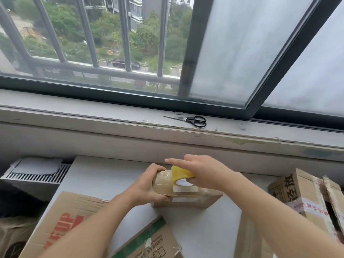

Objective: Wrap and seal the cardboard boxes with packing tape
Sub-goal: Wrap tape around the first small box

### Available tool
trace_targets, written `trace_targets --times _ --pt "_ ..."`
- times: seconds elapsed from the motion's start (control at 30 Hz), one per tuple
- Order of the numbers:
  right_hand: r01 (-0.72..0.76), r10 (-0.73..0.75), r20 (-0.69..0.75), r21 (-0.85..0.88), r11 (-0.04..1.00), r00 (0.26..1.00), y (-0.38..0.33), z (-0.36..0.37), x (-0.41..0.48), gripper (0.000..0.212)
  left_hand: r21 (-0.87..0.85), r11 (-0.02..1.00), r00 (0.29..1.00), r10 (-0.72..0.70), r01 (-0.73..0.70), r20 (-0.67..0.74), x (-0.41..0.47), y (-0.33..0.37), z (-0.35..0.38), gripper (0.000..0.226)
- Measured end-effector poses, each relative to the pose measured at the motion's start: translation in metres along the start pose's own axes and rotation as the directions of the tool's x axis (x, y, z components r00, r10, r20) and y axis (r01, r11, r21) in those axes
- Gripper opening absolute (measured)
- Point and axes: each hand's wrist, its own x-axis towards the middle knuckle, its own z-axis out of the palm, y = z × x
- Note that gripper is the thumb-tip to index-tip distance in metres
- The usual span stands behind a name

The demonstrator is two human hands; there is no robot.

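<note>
While the left hand [149,185] grips the left end of the box [188,201], which stands on the counter [104,175] below the sill [93,116], the right hand [201,168] holds the yellow tape [181,173] on the box's top, index finger straight. Scissors [193,121] lie on the sill, well apart.

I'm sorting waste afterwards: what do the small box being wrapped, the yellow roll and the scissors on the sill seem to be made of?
The small box looks like brown cardboard, glossy where clear plastic tape seemingly covers it. The tape roll appears to be shiny yellowish plastic film. The scissors have thin grey blades, likely steel, and black handles, probably plastic.
</note>
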Motion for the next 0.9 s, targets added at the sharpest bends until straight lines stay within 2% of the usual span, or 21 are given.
trace_targets --times 0.13,0.23,0.53,0.73,0.9 --pt "-0.109 0.119 0.141 -0.073 0.991 0.983 0.048 -0.011 -0.049 0.077 -0.02 0.999 0.999 -0.029 0.029 0.033 0.001 -0.008 -0.002 0.085" --pt "-0.167 0.178 0.156 -0.081 0.983 0.972 0.076 -0.006 -0.077 0.074 -0.027 0.999 0.999 -0.017 0.018 0.043 0.003 -0.011 0.0 0.084" --pt "-0.006 0.023 0.088 -0.185 0.983 0.996 0.094 0.006 -0.092 0.067 -0.042 0.999 0.999 -0.01 0.012 0.051 0.004 -0.011 0.0 0.083" --pt "0.011 0.019 0.152 -0.195 0.981 0.988 0.095 0.005 -0.094 0.06 -0.045 0.999 0.998 -0.007 0.009 0.058 0.003 -0.012 0.003 0.083" --pt "-0.102 0.154 0.219 -0.23 0.968 0.964 0.115 0.003 -0.121 0.068 -0.054 0.998 0.997 -0.01 0.015 0.077 0.008 -0.007 0.0 0.08"
